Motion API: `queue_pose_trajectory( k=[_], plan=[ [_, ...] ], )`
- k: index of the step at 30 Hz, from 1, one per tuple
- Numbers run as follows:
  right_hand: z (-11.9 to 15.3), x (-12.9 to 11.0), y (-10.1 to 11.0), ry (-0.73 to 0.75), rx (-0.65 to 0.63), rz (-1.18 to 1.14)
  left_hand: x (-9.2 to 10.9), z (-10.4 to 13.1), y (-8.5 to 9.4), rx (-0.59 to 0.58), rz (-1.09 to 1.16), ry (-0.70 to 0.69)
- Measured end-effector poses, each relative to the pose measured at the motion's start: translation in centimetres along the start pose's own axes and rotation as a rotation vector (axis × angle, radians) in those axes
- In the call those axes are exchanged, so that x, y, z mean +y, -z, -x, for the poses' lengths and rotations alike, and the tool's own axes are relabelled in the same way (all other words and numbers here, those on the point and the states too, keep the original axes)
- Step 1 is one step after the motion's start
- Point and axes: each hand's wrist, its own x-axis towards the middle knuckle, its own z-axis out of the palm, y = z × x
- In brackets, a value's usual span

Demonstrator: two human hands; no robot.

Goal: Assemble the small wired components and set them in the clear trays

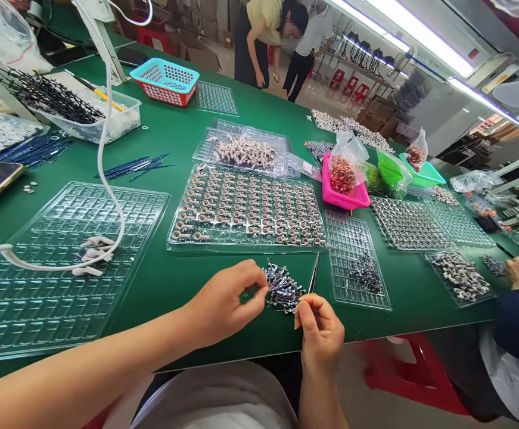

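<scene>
Pinching small parts [282,289], both hands' [223,301] grips closed.

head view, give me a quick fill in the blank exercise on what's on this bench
1. Both hands, left hand and right hand, pick at a small pile of dark parts lying on the ____ table.
2. The bag of reddish rings sits in a ____ basket.
3. The white cable runs over an empty clear ____.

Missing words: green; pink; tray
</scene>
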Motion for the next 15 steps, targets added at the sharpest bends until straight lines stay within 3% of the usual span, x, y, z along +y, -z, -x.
queue_pose_trajectory(
  k=[4, 7, 10, 15],
  plan=[
    [-0.3, 0.6, 0.0, -0.009, 0.022, -0.025, 0.2, -0.9, 1.0, -0.182, 0.517, 0.425],
    [-0.3, 1.1, -0.1, 0.029, 0.046, -0.041, 0.2, -1.0, 1.2, -0.218, 0.873, 0.598],
    [-0.3, 1.3, -0.1, 0.043, 0.037, -0.051, 0.3, -0.9, 1.2, -0.199, 0.974, 0.644],
    [-0.2, 1.2, 0.0, 0.067, 0.026, -0.032, 0.4, -0.8, 1.0, -0.234, 0.920, 0.627]
  ],
)
